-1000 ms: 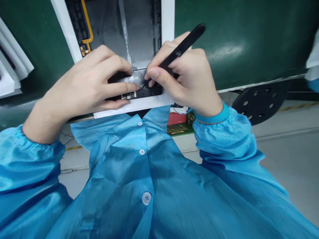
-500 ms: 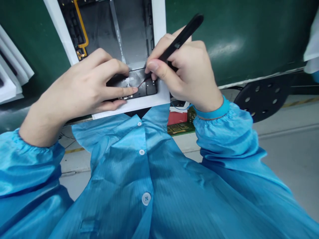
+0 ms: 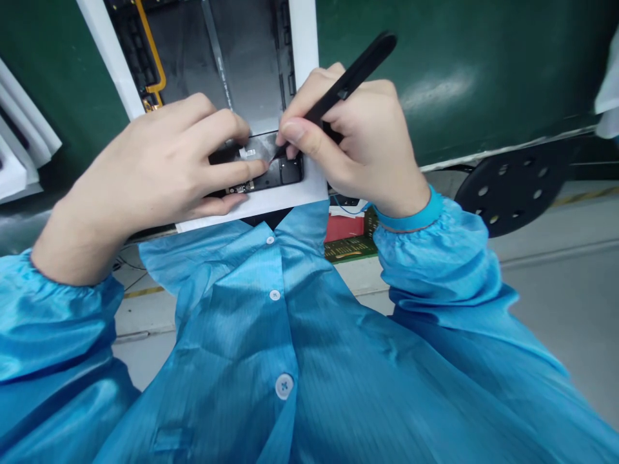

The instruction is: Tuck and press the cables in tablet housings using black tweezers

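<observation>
A small black phone-sized panel, with a connector strip and a pale label, lies on white paper at the near end of a large black device housing. My left hand grips the panel across its width, thumb by the near edge and fingertips at the far edge. One finger of it presses on the panel's face. My right hand pinches black tweezers like a pen. Their tip touches or hovers just by that left fingertip; exact contact is too small to tell.
An orange flex cable runs along the housing's left side. White sheets are stacked at left on the green mat. A round black stool seat with holes stands at right below the table edge. A green circuit board lies beneath.
The panel and housing sit slightly further left in view. The tweezers' tip and the left finger stay close together on the panel; both hands keep their grip.
</observation>
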`<state>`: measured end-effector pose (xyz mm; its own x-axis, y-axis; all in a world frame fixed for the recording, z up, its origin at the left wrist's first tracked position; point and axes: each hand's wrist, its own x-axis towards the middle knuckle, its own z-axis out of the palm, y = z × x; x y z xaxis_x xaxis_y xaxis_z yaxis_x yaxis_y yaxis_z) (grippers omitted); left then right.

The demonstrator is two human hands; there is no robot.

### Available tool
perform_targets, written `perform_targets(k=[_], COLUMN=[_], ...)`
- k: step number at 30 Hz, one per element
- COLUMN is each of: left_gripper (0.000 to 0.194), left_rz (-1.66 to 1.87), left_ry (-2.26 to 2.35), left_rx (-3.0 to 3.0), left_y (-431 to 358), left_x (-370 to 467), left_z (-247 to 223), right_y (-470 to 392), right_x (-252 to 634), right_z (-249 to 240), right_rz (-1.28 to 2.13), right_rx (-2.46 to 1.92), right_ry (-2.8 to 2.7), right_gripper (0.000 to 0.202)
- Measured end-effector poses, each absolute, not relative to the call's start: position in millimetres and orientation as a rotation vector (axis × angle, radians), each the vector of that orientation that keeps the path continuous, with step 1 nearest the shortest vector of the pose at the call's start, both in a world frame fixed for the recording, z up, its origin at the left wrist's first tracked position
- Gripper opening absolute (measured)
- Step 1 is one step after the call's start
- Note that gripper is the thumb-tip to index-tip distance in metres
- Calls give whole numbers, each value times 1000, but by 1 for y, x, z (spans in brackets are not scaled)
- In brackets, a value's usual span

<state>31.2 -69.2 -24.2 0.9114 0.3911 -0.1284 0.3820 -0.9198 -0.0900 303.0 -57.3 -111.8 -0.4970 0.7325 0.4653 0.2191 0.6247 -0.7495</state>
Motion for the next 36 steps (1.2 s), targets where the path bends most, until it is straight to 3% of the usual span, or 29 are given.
perform_targets(k=[8, 19, 30, 36], left_gripper=[49, 45, 53, 43], left_rz=[260, 224, 365, 206], left_ry=[-634, -621, -707, -606], left_rx=[-3001, -2988, -2989, -2987], left_y=[-69, -71, -71, -69], left_x=[32, 35, 36, 34], left_z=[-25, -26, -25, -26], right_y=[-59, -59, -55, -60], right_x=[304, 301, 290, 294], right_z=[-108, -109, -121, -116], right_rz=[868, 869, 566, 773], right_rx=[-740, -782, -658, -619], right_ry=[-2029, -2020, -2134, -1909], right_gripper=[29, 42, 21, 26])
